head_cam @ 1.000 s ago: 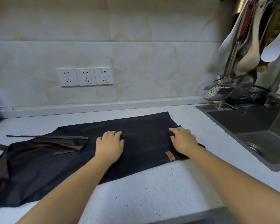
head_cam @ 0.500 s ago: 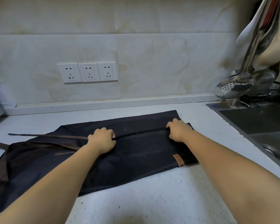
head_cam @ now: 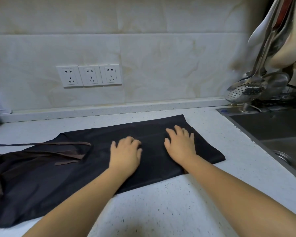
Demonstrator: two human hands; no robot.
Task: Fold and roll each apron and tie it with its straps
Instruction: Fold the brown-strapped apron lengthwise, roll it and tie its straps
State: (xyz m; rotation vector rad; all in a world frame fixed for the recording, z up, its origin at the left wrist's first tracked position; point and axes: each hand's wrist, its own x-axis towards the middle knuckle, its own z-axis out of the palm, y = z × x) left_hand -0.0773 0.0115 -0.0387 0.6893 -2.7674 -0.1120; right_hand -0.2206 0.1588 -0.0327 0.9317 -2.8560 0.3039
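While both forearms stretch over the speckled countertop (head_cam: 161, 211), two flat palms press on a dark apron (head_cam: 50, 182).
On the apron's right half the left hand (head_cam: 126, 155) and right hand (head_cam: 181, 148) lie side by side, fingers spread and gripping nothing; the left fingertips are blurred. Brown straps (head_cam: 58, 144) trail loose across its left part. Beyond are three wall sockets (head_cam: 89, 75). At the right is a steel sink (head_cam: 272, 127), with a skimmer (head_cam: 244, 91) hanging at its far corner.

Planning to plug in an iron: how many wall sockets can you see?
3: left socket, middle socket and right socket, side by side on the wall behind the counter. More may lie outside the view.
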